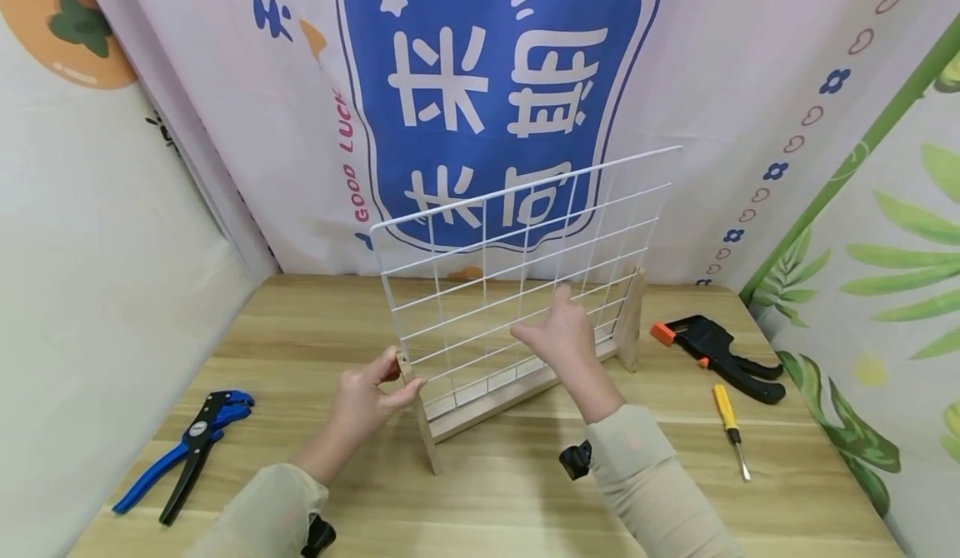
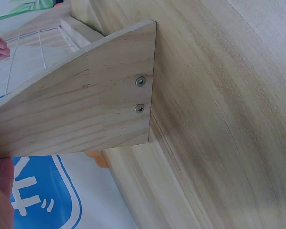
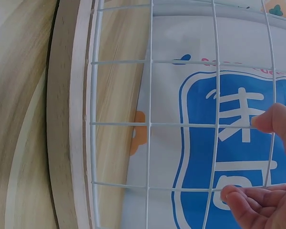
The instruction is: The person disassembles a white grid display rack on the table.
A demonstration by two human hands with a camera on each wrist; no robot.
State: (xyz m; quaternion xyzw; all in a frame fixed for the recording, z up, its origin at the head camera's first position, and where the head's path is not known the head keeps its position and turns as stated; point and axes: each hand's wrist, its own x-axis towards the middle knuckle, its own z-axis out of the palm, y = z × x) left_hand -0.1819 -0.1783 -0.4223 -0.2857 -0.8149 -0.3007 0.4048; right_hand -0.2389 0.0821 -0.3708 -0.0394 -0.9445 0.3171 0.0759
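A white wire grid (image 1: 484, 278) stands upright in a wooden frame with a bottom rail (image 1: 495, 408), a left side panel (image 1: 424, 429) and a right side panel (image 1: 632, 325). My left hand (image 1: 363, 400) pinches the upper end of the left panel between thumb and fingers. Two metal screws (image 2: 140, 95) show on that panel's outer face in the left wrist view. In front of the grid is my right hand (image 1: 564, 333), thumb and index finger spread apart. The right wrist view shows its fingertips (image 3: 233, 192) at the wires; whether they touch is hard to tell.
Blue-and-black wire-stripping pliers (image 1: 197, 441) lie on the left of the wooden table (image 1: 510, 491). To the right are a black clamp (image 1: 712, 350) with orange parts and a yellow-handled screwdriver (image 1: 726, 412). A printed curtain (image 1: 285, 166) hangs behind the table.
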